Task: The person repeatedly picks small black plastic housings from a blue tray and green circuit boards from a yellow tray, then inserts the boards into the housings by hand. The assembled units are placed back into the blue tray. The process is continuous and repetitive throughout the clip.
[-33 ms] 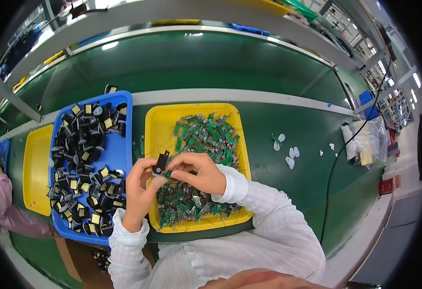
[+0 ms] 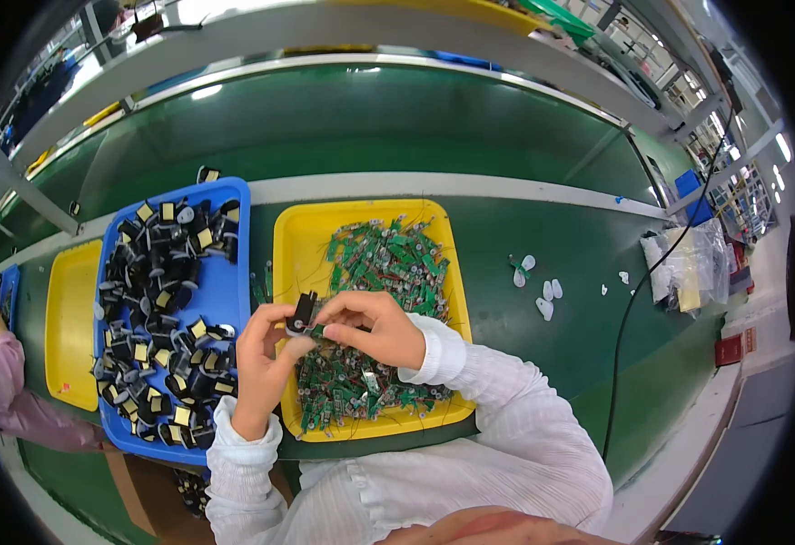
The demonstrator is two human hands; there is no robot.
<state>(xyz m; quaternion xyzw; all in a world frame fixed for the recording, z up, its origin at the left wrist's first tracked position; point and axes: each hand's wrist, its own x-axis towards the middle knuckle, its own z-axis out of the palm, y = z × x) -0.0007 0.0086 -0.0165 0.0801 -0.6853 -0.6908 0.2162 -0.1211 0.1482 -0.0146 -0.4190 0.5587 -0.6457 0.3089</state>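
My left hand (image 2: 261, 363) and my right hand (image 2: 375, 325) meet above the left part of a yellow tray (image 2: 290, 238). Between their fingertips is a small black part (image 2: 303, 313) joined to a small green circuit board (image 2: 318, 331). The left hand pinches the black part; the right hand's fingers pinch the board end. The yellow tray holds a heap of small green circuit boards (image 2: 388, 259) with thin wire leads. Left of it, a blue tray (image 2: 225, 286) is filled with several black parts with yellow labels (image 2: 157, 300).
A second yellow tray (image 2: 69, 318) lies further left. Another person's pink sleeve (image 2: 2, 391) shows at the left edge. Small white pieces (image 2: 543, 291) lie on the green belt to the right. Clear plastic bags (image 2: 683, 263) and a black cable (image 2: 633, 309) are at the far right.
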